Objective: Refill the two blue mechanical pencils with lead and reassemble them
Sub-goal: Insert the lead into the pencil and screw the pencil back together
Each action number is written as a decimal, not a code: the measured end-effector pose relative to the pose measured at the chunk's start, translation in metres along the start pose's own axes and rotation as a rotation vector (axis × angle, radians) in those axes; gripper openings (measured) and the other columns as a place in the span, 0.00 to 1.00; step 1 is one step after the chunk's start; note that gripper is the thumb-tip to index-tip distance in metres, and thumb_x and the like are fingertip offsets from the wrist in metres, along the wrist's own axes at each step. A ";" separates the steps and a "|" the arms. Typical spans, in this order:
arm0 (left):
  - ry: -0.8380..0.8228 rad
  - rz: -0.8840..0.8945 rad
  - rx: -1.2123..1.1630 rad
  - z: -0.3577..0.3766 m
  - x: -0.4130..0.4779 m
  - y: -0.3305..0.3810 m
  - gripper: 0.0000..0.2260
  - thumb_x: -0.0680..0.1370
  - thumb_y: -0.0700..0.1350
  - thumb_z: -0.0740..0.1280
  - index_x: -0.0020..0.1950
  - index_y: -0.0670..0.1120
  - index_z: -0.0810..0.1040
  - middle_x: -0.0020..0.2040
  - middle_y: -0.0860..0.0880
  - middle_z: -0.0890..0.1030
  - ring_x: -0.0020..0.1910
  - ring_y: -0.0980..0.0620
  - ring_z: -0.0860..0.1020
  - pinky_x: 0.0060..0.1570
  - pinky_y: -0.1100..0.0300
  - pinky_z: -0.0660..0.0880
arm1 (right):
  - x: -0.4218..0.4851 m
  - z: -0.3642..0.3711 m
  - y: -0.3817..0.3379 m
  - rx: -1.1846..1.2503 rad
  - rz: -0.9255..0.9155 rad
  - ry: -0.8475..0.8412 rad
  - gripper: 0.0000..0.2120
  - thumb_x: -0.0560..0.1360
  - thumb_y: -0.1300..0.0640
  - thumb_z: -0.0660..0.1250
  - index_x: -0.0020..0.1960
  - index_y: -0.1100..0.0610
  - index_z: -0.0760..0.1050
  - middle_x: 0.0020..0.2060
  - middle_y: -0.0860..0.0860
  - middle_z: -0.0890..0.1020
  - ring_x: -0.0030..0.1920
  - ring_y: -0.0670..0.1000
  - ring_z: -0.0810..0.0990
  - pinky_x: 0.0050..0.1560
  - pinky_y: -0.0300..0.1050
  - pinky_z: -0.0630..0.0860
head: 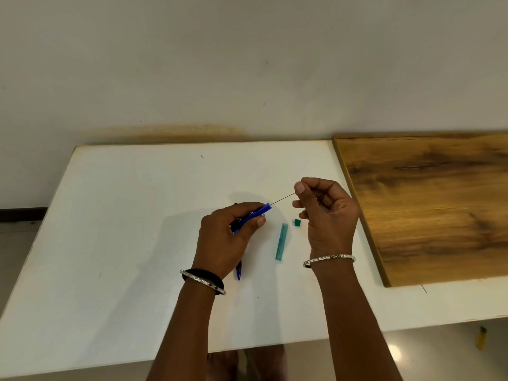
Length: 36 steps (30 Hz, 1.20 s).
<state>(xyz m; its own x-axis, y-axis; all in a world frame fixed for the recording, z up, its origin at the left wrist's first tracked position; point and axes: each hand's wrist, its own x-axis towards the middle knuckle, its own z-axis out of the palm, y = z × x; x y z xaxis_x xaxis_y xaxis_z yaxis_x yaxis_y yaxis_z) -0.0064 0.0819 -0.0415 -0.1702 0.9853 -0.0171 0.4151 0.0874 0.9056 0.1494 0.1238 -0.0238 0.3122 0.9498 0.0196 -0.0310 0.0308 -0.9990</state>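
Blue mechanical pencil [261, 212]: I hold it in my left hand, raised over the middle of the table and tilted, with its upper end pointing up and to the right.

White table [123, 215]: it stands against a pale wall.

Wooden board [428, 204]: it lies flat on the table's right part, well apart from the work.

Left hand [224, 240]: closed round the pencil's barrel, with the thumb pressed along its side. A black band [202, 271] and a silver bangle [204, 283] sit on this wrist.

Right hand [328, 215]: the thumb and forefinger pinch the far end of the lead, and the other fingers are curled in. A second silver bangle [328, 258] sits on this wrist.

Second blue pencil [238, 272]: it lies on the table under my left hand and wrist. Only its near end shows, so I cannot tell whether it is assembled.

Teal lead case [282, 241]: a slim tube lying flat on the table between my hands, touched by neither.

Green cap [297, 222]: it rests on the table just beside the case's far end and apart from it, close under my right fingers.

Lead [283, 198]: a thin dark stick running from my right fingertips down and left to the held pencil's upper end. Whether it has gone into the barrel cannot be told.
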 end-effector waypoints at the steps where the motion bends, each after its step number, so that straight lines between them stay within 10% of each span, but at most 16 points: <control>1: -0.002 -0.002 0.000 0.000 0.000 0.000 0.13 0.75 0.50 0.70 0.58 0.52 0.82 0.52 0.54 0.85 0.50 0.58 0.79 0.49 0.76 0.72 | 0.000 0.000 0.000 -0.006 0.002 -0.003 0.05 0.71 0.58 0.74 0.47 0.54 0.81 0.39 0.50 0.86 0.34 0.49 0.84 0.30 0.38 0.78; 15: 0.040 -0.039 -0.049 -0.002 0.002 -0.003 0.11 0.75 0.48 0.71 0.57 0.50 0.82 0.50 0.54 0.84 0.48 0.52 0.82 0.52 0.56 0.79 | -0.005 0.006 0.012 -0.238 0.011 -0.207 0.02 0.74 0.50 0.71 0.44 0.48 0.80 0.38 0.42 0.86 0.45 0.41 0.84 0.44 0.38 0.80; 22: 0.105 -0.039 -0.093 -0.009 0.005 -0.007 0.12 0.76 0.48 0.69 0.57 0.47 0.83 0.47 0.50 0.85 0.40 0.54 0.82 0.38 0.76 0.72 | -0.007 0.005 0.030 -0.763 -0.162 -0.234 0.05 0.74 0.56 0.71 0.50 0.50 0.83 0.44 0.44 0.83 0.47 0.48 0.77 0.52 0.41 0.73; 36: 0.098 -0.089 -0.074 -0.016 0.006 -0.015 0.11 0.76 0.50 0.70 0.56 0.49 0.84 0.48 0.53 0.85 0.44 0.49 0.82 0.46 0.68 0.75 | -0.015 0.024 0.037 -1.104 -0.182 -0.413 0.13 0.79 0.57 0.64 0.62 0.47 0.78 0.54 0.48 0.81 0.57 0.54 0.73 0.55 0.48 0.71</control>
<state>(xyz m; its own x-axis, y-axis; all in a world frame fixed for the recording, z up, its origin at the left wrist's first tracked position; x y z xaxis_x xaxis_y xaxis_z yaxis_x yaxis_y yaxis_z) -0.0278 0.0839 -0.0490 -0.2912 0.9547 -0.0606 0.3277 0.1591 0.9313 0.1211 0.1182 -0.0604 -0.1084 0.9937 -0.0267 0.8786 0.0832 -0.4703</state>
